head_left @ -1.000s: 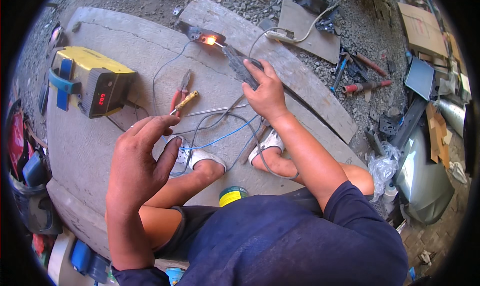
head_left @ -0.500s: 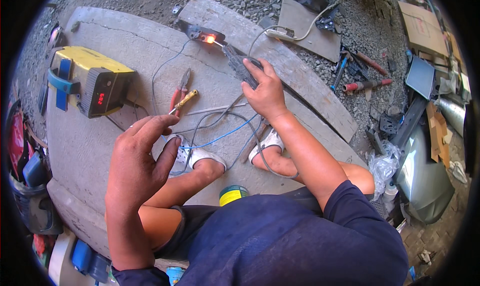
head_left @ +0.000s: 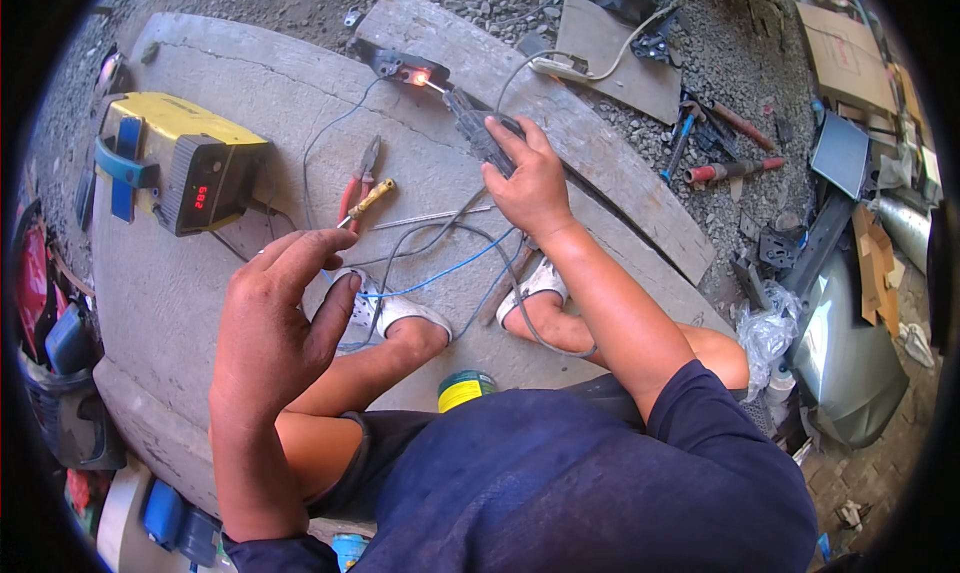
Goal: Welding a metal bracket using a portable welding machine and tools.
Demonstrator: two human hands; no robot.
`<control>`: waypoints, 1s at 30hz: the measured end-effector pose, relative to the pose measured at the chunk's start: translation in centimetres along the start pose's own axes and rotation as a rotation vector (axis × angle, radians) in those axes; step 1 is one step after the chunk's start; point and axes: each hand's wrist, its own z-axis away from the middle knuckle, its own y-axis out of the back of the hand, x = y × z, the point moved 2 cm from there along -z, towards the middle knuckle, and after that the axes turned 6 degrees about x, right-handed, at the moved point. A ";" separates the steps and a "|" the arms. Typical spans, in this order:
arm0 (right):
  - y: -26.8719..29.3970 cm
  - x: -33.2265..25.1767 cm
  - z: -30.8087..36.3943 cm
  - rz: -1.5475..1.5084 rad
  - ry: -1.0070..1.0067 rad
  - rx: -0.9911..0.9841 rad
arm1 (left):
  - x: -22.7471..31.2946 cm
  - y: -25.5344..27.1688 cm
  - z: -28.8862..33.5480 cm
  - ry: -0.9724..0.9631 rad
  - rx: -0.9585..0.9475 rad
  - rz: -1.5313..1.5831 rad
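Observation:
My right hand (head_left: 528,178) is closed around the dark handle of a tool like a soldering iron (head_left: 482,133). Its thin metal tip reaches a small black part (head_left: 390,65), where an orange glow shows. My left hand (head_left: 285,308) is raised at the left, fingers bent and thumb apart, with nothing visible between them. Just beyond its fingertips, a yellow-handled screwdriver (head_left: 376,197) lies across red-handled pliers (head_left: 360,178). A thin metal rod (head_left: 430,218) rests on the concrete slab (head_left: 290,103) beside them.
A yellow power unit (head_left: 185,158) with a red display stands at the left. Grey cable and blue wire (head_left: 450,270) loop near my white clogs (head_left: 385,303). A yellow-green tin (head_left: 466,388) sits between my legs. Tools (head_left: 735,171) and scrap lie to the right.
The orange glow at the tool's tip has become smaller and dimmer. The reading on the yellow unit's display has changed. Both hands stay nearly still.

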 end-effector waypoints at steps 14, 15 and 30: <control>-1.3 1.7 0.1 0.019 0.164 0.014 | -0.8 -0.1 0.5 0.007 -0.056 -0.062; -1.4 1.8 0.2 0.019 0.163 0.013 | -0.8 -0.1 0.4 0.007 -0.056 -0.061; 1.2 -0.6 -0.1 -0.176 0.075 0.116 | -0.3 -0.2 -0.1 -0.005 -0.013 -0.031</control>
